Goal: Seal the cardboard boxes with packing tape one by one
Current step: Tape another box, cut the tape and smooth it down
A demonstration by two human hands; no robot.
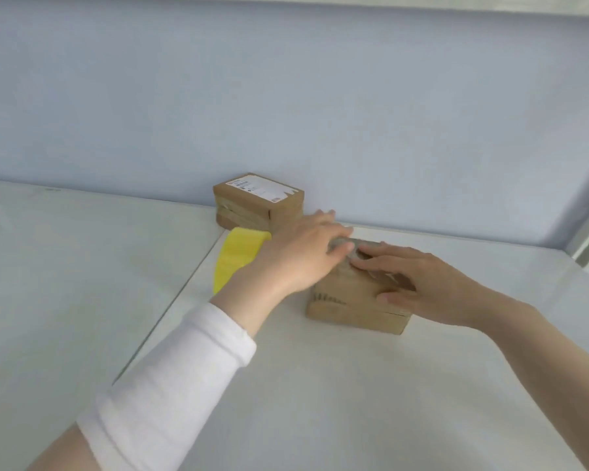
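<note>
Near cardboard box [347, 300] held down on the table [320, 402] under both hands, right of the tabletop seam [170, 300].

Left hand [303, 253], white sleeve [170, 379] on the forearm, is laid over the far left top edge with fingers straight. Right hand [419, 280] is pressed flat on the top, thumb set against the near side. A blurred grey patch is seen under the fingertips; what it is cannot be told. The near left and right corners are left uncovered. Bare tabletop is seen in front and to the right. A yellow tape roll [235, 260] is stood at the seam, just beside the left wrist. A stack of boxes [257, 202] is set against the back panel [286, 113], behind the roll.
</note>
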